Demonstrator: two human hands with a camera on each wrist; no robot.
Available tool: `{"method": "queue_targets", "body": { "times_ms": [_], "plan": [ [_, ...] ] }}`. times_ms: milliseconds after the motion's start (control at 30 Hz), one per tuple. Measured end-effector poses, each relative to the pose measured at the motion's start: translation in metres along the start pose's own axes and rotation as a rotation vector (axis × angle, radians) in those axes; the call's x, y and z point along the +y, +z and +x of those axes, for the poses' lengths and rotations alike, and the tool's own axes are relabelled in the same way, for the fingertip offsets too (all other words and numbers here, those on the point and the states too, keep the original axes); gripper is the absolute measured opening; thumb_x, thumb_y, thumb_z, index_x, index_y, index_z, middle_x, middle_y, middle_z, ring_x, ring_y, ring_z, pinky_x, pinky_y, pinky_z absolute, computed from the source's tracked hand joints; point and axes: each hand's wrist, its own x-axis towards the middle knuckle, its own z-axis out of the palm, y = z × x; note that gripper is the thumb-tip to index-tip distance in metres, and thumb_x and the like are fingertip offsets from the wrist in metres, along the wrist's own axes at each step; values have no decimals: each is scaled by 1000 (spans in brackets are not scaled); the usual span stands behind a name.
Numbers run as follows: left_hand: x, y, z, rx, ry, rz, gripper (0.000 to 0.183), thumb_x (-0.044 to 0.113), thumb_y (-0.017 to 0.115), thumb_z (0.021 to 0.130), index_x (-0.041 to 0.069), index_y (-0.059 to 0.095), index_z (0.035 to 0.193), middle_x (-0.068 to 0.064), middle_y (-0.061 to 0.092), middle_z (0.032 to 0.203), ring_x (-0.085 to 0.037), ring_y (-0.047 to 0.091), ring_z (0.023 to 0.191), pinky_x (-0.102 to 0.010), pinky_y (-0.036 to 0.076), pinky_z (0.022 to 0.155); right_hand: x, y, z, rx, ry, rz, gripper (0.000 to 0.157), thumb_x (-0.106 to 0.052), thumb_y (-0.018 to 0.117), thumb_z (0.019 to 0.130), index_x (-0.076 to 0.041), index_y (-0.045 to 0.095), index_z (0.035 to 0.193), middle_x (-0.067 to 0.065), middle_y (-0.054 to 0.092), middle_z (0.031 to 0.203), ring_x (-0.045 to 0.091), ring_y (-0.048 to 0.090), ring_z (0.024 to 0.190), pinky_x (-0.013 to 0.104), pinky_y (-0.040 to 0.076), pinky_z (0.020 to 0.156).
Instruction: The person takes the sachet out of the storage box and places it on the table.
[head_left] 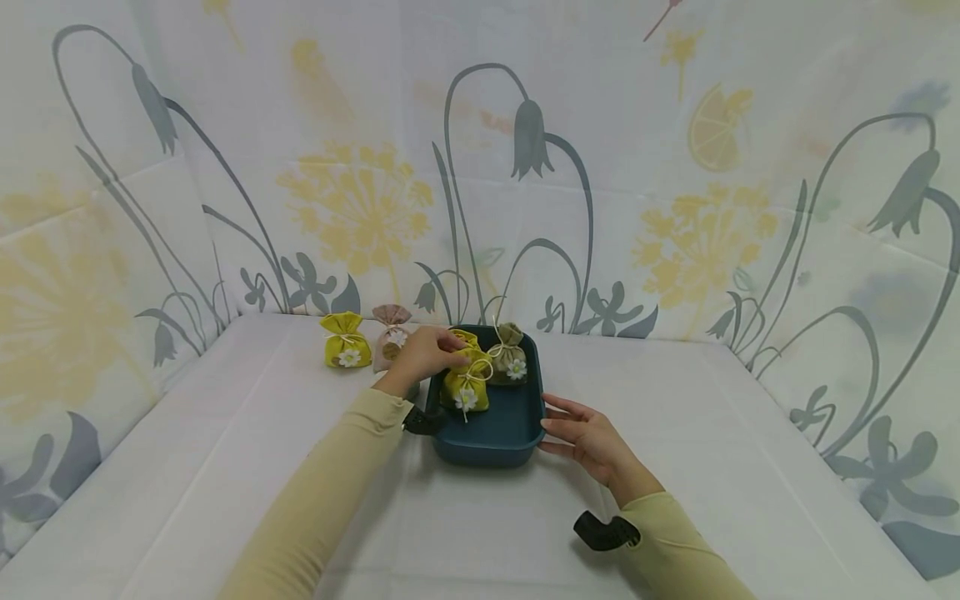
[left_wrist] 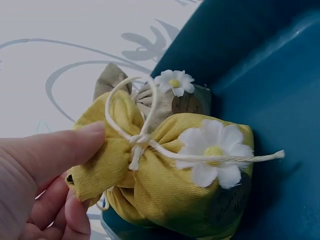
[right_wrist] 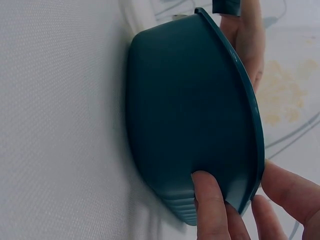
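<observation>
My left hand point(head_left: 426, 360) pinches the gathered top of a yellow drawstring pouch point(left_wrist: 200, 180) with thumb and fingers. This pouch has a white cord and a white daisy, and is inside a dark teal basin point(head_left: 491, 454). Beside it in the basin sits an olive-grey pouch point(head_left: 508, 358) with its own daisy. More yellow cloth point(head_left: 465, 337) shows just behind the held pouch, partly covered. At the basin's right side, my right hand point(head_left: 588, 437) touches the rim and outer wall with extended fingers point(right_wrist: 207, 200).
Left of the basin, a yellow pouch point(head_left: 347, 343) and a pinkish pouch point(head_left: 390, 329) stand on the white-covered table point(head_left: 225, 467); my left hand partly covers the pinkish one. A flower-printed cloth point(head_left: 480, 208) hangs behind the table.
</observation>
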Motion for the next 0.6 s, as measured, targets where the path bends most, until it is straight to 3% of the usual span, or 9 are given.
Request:
{"method": "queue_targets", "body": {
  "times_ms": [167, 600],
  "plan": [
    [1, 0, -1, -30, 15, -13, 24, 17, 73, 81, 4, 70, 101, -6, 65, 93, -20, 59, 83, -33, 50, 72, 0, 0, 0, 0, 1, -4, 55, 2, 58, 89, 2, 37, 140, 29, 34, 140, 28, 56, 109, 44, 48, 85],
    [-1, -1, -4, 4, 56, -39, 18, 15, 72, 83, 4, 71, 97, -5, 66, 89, -19, 60, 79, -32, 50, 70, -1, 0, -1, -3, -2, -10, 55, 2, 58, 89, 3, 37, 140, 30, 34, 140, 29, 55, 111, 44, 48, 85]
  ]
}}
